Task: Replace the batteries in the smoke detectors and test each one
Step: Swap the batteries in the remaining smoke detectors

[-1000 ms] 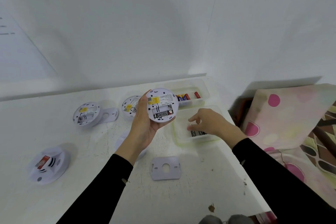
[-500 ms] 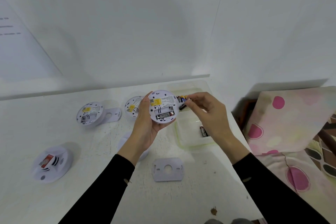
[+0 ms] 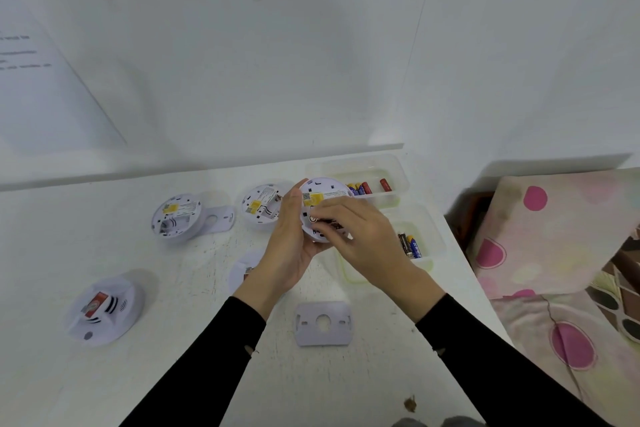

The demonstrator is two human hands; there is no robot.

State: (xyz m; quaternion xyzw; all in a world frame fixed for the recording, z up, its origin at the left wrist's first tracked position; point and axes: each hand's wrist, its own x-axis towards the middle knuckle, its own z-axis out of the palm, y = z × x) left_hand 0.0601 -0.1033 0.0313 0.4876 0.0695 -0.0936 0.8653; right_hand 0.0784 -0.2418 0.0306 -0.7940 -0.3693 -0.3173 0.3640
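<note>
Several smoke detectors lie back-up on the white table (image 3: 173,374), and one detector (image 3: 325,192) is cradled above it in the left hand (image 3: 289,253), thumb on the rim; it looks a light, rigid plastic shell, best gripped by its edge, clear of the open battery bay. Smaller and slicker, the battery (image 3: 327,221) is pinched by the right hand (image 3: 360,236) and pressed into that bay, where I judge it needs an end-on push against a springy contact.

Single head-worn wide-angle view, facing forward and down, close over white table (image 3: 173,374); wall behind
</note>
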